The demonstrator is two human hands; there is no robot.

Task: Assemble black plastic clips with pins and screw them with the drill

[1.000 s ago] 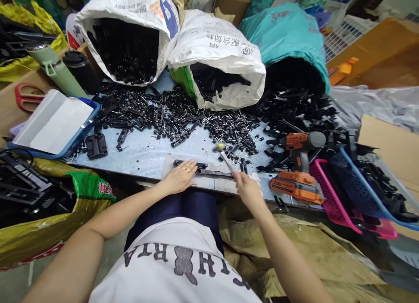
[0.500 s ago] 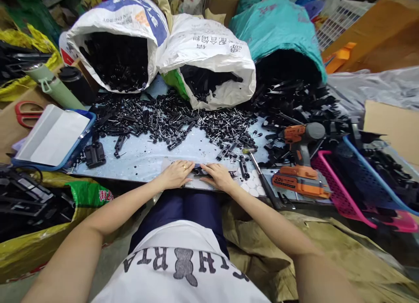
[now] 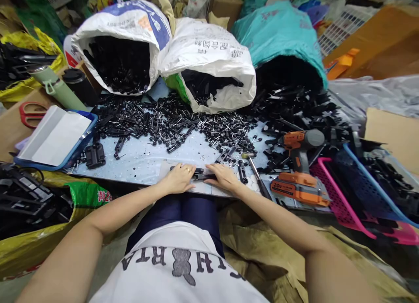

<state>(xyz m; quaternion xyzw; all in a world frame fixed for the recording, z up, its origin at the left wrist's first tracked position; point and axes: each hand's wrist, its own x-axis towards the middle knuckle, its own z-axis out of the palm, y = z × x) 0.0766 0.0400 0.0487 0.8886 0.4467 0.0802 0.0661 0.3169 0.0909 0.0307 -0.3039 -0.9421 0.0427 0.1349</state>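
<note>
Along littered bench (image 3: 144,158), held down black part (image 3: 199,175) with half-curled left hand (image 3: 180,179) and right hand (image 3: 224,178); likely needed steady pressure next.

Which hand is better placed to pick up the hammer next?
Probably the right hand: the hammer lies on its side of the bench, handle toward the near edge. The left hand is farther away, across the black part.

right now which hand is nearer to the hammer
Right. The right hand is just left of the hammer, not touching it, with its fingers at the black part. The left hand is farther left, at the part's other side.
</note>
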